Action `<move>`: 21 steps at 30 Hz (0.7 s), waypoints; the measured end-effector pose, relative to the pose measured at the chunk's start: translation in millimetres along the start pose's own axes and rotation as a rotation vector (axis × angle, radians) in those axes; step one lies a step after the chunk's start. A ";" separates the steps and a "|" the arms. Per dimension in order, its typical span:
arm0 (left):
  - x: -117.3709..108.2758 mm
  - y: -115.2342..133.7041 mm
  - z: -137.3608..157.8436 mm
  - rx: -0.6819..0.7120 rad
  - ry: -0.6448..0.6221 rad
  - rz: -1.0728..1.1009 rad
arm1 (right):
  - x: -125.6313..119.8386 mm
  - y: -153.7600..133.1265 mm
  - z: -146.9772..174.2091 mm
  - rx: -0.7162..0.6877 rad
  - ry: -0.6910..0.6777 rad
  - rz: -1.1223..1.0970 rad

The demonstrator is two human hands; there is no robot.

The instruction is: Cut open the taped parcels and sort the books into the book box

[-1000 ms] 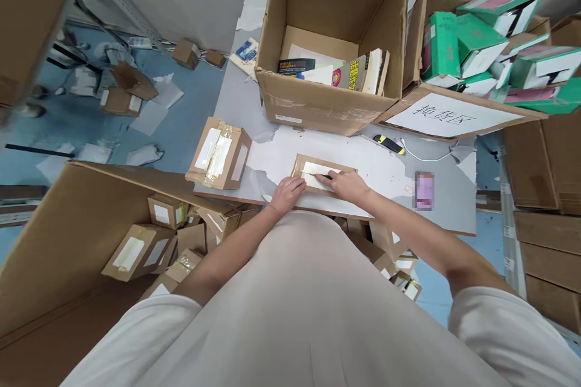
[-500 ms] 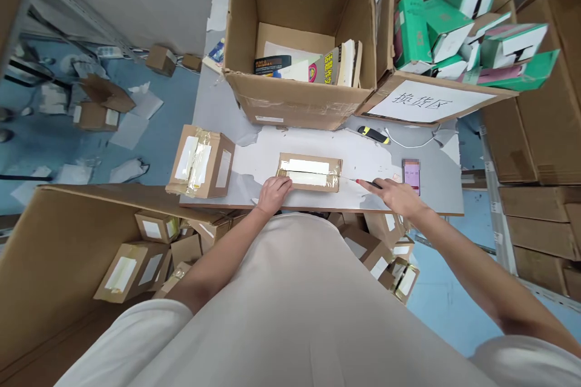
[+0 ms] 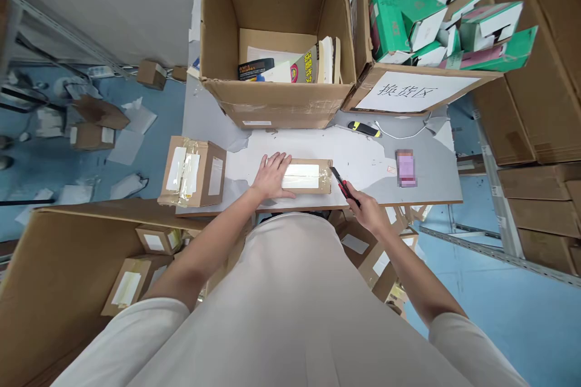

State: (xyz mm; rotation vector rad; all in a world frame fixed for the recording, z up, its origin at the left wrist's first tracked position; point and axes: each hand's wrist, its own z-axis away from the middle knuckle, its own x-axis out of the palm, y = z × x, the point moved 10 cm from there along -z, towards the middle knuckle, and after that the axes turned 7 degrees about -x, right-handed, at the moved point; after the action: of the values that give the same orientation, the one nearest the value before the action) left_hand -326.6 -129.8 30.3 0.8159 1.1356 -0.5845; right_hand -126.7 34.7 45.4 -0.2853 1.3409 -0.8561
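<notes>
A small taped cardboard box with a white label lies flat on the table in front of me. My left hand rests spread on its left end, covering that part. In my right hand is a red and black utility knife, gripped at the handle. The knife's tip points up and left, close beside the box's right end; whether it touches the cardboard I cannot tell.
Another taped box stands at the table's left. A large carton with books and a carton of green boxes line the back. A yellow-black cutter and a phone lie to the right. An open carton stands lower left.
My left hand has moved from the box's front left edge onto its top and spread out. My right hand has come left with the utility knife, whose blade now angles up. The view has shifted.
</notes>
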 end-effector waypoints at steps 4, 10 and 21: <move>1.0 -1.3 1.3 -0.028 0.030 0.017 | 1.5 -19.5 -9.4 0.020 0.001 0.266; -3.1 -9.9 -6.2 -0.095 0.123 0.074 | -0.9 -26.2 -28.6 -0.010 -0.129 0.388; 3.2 -13.6 -8.0 -0.067 0.130 0.116 | 1.3 -4.9 16.1 -0.017 -0.245 0.085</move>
State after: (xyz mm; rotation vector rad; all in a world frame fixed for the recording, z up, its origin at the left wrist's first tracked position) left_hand -340.4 -131.2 22.1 0.8659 1.2106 -0.3997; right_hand -113.6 26.0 51.6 -0.3336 1.1246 -0.7144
